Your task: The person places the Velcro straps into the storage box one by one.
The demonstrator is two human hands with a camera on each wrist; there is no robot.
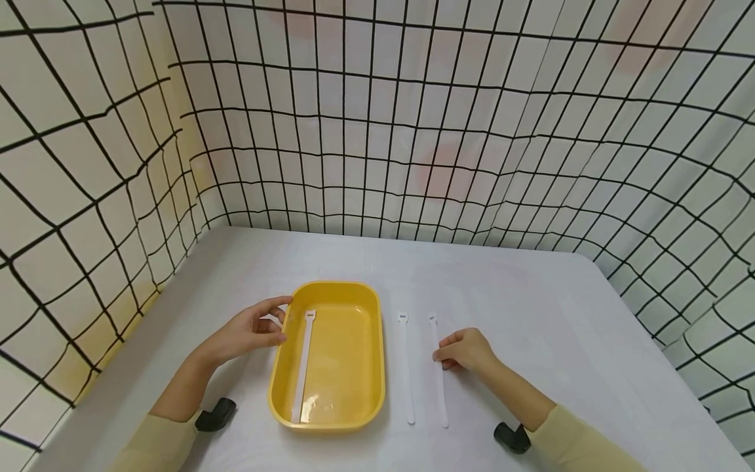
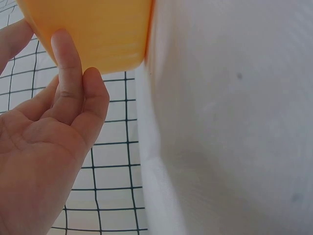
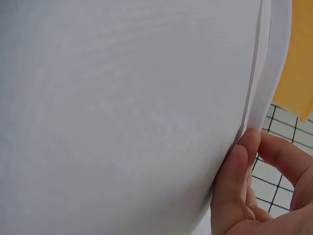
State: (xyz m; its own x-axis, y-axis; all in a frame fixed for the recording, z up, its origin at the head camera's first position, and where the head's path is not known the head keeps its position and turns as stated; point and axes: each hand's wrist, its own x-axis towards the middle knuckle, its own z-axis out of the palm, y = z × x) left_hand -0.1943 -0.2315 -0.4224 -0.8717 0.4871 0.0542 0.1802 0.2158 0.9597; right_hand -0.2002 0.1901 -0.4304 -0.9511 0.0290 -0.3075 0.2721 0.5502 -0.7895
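The right hand (image 1: 468,349) pinches a strap (image 1: 441,393) lying roughly twelve to six. At its nine o'clock sits the tray (image 1: 345,367), touched by the left hand (image 1: 238,334), fingers apart.

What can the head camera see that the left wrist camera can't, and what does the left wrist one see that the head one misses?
Only the head view: three long, flat white straps, one lying in the yellow, round-cornered plastic tray and two beside it, plus the bare right hand pinching the strap farther from the tray.

Only the left wrist view: the palm of the bare left hand facing the camera, and faint dark specks on the white tabletop.

Both: the tray, the left hand, the tabletop and the white backdrop with a black square grid.
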